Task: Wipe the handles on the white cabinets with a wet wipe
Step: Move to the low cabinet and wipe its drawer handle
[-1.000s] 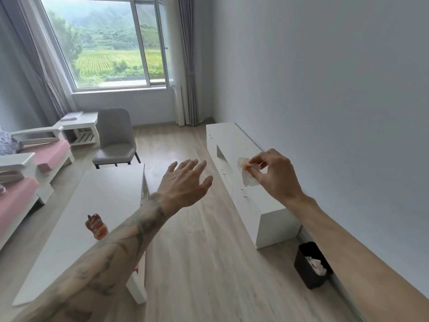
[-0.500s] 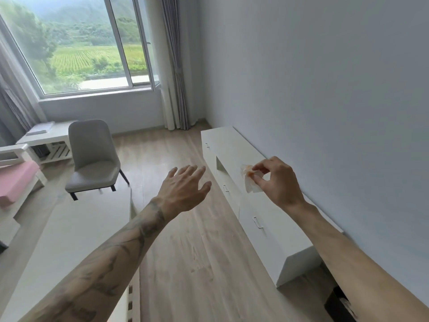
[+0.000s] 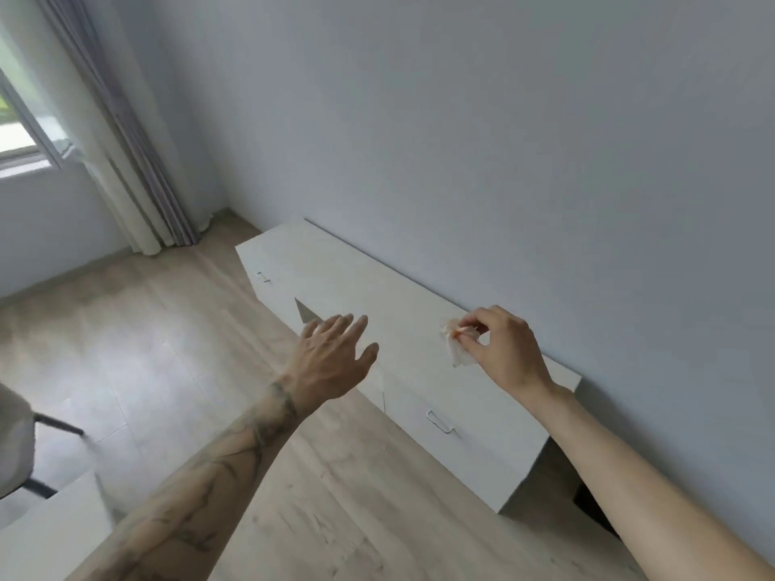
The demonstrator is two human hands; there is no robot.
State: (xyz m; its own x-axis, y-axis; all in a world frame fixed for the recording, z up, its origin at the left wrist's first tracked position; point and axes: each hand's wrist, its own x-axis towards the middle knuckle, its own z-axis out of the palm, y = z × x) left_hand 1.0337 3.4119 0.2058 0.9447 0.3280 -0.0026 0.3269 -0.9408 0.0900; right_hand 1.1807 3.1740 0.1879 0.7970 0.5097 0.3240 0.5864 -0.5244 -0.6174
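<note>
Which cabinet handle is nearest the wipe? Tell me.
The near handle, just below the right hand pinching the wet wipe; the far handle sits toward the curtain.

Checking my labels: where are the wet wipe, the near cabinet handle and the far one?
wet wipe [image 3: 460, 355], head view, its hanging part
near cabinet handle [image 3: 439, 423], head view, middle of its bar
far cabinet handle [image 3: 264, 278], head view, middle of its bar

Head-worn camera, down toward cabinet [image 3: 360, 287]

Bare right forearm [image 3: 629, 467], left forearm [image 3: 218, 475] inked with dark branching tattoos, band circling wrist.
</note>
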